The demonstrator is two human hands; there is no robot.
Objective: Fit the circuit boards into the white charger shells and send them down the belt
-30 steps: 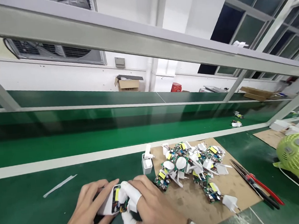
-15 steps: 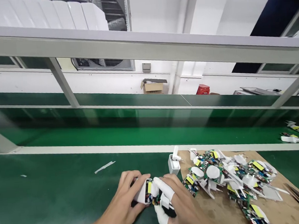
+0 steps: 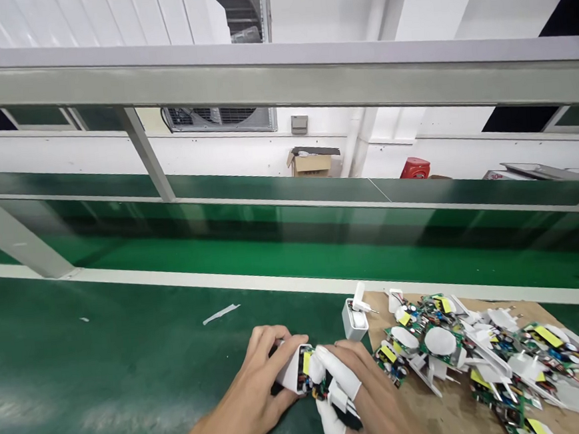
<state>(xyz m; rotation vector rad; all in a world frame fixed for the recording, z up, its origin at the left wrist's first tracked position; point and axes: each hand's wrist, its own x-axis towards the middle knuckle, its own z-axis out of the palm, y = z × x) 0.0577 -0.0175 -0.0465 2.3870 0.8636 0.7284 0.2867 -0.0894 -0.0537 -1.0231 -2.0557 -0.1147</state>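
Note:
My left hand (image 3: 256,397) grips a white charger shell (image 3: 292,372) just above the green bench surface. My right hand (image 3: 361,395), with white finger cots on thumb and fingertips, pinches a small circuit board (image 3: 310,374) with a yellow part at the shell's open end. The two hands touch at the shell. Another white shell (image 3: 355,317) stands upright a little beyond them. To the right, a pile of circuit boards and white plug parts (image 3: 475,353) lies on a cardboard sheet (image 3: 445,412).
A green conveyor belt (image 3: 273,262) runs across beyond a white rail. A grey metal frame (image 3: 278,77) crosses overhead. A scrap of white tape (image 3: 220,313) lies on the bench. A cardboard box (image 3: 310,162) and a red container (image 3: 414,167) sit by the far wall.
The view has swung left and slightly up, so the pile, pliers and green fan slid right and partly out of frame. Both hands keep hold of the shell and board.

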